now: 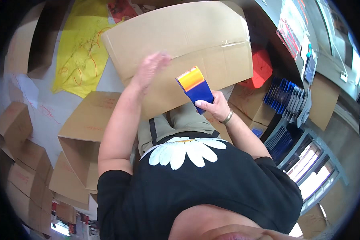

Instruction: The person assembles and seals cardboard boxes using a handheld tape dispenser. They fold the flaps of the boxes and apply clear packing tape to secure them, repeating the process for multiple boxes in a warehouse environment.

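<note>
A large cardboard carton, its top seam showing and a shiny strip at the right end, lies in front of my lap. Over its left part is my left hand, blurred by motion; the fingers look stretched out and nothing shows in them. My right hand is closed round the lower end of a blue block-shaped thing with a shiny orange end. Its orange end points up and left, in front of the carton's near side. I cannot make out its exact kind.
An open cardboard box stands to my left, with several more boxes beyond it. A yellow sheet with red strings lies at the far left. On the right are a red thing and a rack of blue and grey flat pieces.
</note>
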The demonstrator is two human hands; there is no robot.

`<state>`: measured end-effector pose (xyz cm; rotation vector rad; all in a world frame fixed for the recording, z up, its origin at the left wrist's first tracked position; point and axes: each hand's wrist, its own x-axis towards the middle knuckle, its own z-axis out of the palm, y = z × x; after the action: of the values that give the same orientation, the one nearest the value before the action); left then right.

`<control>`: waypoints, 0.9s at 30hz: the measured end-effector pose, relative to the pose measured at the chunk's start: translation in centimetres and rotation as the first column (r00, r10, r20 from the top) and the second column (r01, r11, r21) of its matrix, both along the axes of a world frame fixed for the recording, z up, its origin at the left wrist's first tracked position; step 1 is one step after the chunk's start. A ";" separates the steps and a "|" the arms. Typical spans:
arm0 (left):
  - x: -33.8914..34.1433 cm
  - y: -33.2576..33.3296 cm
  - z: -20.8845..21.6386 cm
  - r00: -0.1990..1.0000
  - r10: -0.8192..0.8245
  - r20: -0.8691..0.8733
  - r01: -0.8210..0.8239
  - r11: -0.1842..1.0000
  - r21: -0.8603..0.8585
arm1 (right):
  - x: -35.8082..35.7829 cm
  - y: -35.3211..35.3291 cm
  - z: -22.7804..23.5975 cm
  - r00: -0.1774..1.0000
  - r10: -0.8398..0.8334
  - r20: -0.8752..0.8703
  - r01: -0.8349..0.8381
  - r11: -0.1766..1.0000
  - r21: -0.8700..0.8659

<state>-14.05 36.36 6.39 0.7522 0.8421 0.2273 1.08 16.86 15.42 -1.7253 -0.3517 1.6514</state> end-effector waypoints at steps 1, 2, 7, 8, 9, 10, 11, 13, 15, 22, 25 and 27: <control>1.3 -0.3 1.3 0.992 -0.082 0.097 0.109 0.939 -0.326 | 0.4 0.4 0.4 1.000 0.011 0.000 -0.011 1.000 0.025; 2.2 -0.2 1.4 0.973 -0.145 0.177 0.200 0.916 -0.348 | 0.8 0.5 0.5 1.000 0.023 0.001 -0.023 0.998 0.050; 5.8 0.4 1.2 0.863 -0.434 0.257 0.489 0.845 -0.216 | 3.3 -0.3 -0.3 0.999 0.023 0.029 -0.024 0.999 0.029; 6.4 0.2 1.2 0.882 -0.422 0.210 0.465 0.853 -0.238 | 3.7 -0.5 -0.5 1.000 0.006 0.018 -0.006 1.000 0.029; 6.8 -0.1 1.3 0.898 -0.410 0.161 0.439 0.860 -0.259 | 3.8 -0.6 -0.7 1.000 -0.012 0.004 0.011 1.000 0.028; 7.0 -0.3 1.4 0.912 -0.396 0.111 0.411 0.868 -0.278 | 4.2 -0.7 -1.1 1.000 0.000 0.012 0.000 0.999 0.035; 7.2 -0.4 1.7 0.921 -0.374 0.111 0.390 0.866 -0.313 | 4.5 -0.7 -1.5 1.000 0.011 0.021 -0.012 0.999 0.041; 7.6 -0.4 2.2 0.940 -0.323 0.111 0.340 0.858 -0.386 | 5.2 -0.7 -1.8 0.999 0.023 0.036 -0.025 0.999 0.046; 7.5 -0.3 1.0 0.910 -0.372 0.181 0.413 0.847 -0.334 | 6.0 -0.5 -1.5 0.999 0.021 0.049 -0.023 0.999 0.047; 9.4 -0.7 1.8 0.935 -0.290 0.206 0.352 0.838 -0.417 | 7.9 -1.5 -2.0 0.998 0.040 0.042 -0.043 0.996 0.073; 10.1 -0.6 4.0 0.941 -0.274 0.196 0.334 0.835 -0.437 | 8.2 -1.4 -1.6 1.000 0.016 -0.023 -0.013 0.994 0.105; 9.7 -0.6 2.1 0.910 -0.336 0.242 0.408 0.827 -0.387 | 8.4 -1.6 -1.8 0.997 -0.021 -0.079 0.031 0.992 0.122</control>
<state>-4.36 35.75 8.48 0.4573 0.5421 -0.2453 9.48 15.28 13.65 -1.5639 -0.3842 1.6385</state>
